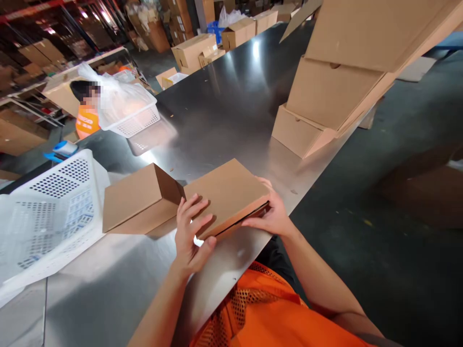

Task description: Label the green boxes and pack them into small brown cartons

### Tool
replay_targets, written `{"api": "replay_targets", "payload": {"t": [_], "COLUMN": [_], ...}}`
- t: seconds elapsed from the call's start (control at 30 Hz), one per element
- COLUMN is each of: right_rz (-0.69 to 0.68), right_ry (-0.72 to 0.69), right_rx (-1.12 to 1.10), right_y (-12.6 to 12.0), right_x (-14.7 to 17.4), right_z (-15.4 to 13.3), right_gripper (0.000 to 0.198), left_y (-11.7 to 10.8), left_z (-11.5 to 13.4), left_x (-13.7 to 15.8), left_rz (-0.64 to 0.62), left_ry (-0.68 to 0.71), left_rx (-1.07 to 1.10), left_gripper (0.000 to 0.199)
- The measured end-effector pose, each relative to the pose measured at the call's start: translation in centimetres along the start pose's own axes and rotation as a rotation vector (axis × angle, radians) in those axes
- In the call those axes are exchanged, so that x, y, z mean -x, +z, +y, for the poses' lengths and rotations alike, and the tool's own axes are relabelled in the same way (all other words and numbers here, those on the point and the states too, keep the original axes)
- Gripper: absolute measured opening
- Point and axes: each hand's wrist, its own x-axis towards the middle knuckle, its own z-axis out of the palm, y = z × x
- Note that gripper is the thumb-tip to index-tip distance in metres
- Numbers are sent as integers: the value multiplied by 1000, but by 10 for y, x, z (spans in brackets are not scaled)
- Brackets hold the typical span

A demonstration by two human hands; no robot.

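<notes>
A closed brown cardboard box (227,195) sits near the front edge of the metal table, with a dark gap along the side facing me. My right hand (273,209) grips its right end, thumb at the lower front and fingers behind. On the box's left part rests my left hand (193,229), its fingers spread and the thumb by the front edge. Just left of that hand lies a second cardboard box (135,197), whose dark side faces the first one.
A white perforated basket (97,193) with blue-and-white packs stands at the left. Farther back is a white basket (139,118) under clear plastic, beside a person in an orange vest (87,120). A leaning stack of cardboard boxes (333,91) lines the table's right edge. A tape dispenser (63,150) lies at left.
</notes>
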Motion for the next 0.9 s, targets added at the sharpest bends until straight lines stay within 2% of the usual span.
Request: {"api": "replay_targets", "payload": {"t": [0.1,0.17,0.37,0.6,0.8,0.9], "right_rz": [67,68,76,40,36,31], "right_ry": [119,148,30,-3,-26,8], "right_rx": [-74,-104,-107,36,14,-3], "right_y": [7,9,2,-4,-4,-7], "right_x": [8,11,12,9,8,8], "right_z": [1,2,5,1,-3,-3], "right_gripper": [80,87,107,88,87,76], "left_y": [4,6,7,14,22,27], "left_z": [-5,-6,-1,7,11,12], "left_x": [6,9,12,7,13,16], "left_rz": [0,-4,21,69,108,121], "left_ry": [37,38,3,-30,-108,-160], "left_rx": [-68,-89,-92,-140,-92,-77], "left_gripper": [33,33,32,30,27,27]}}
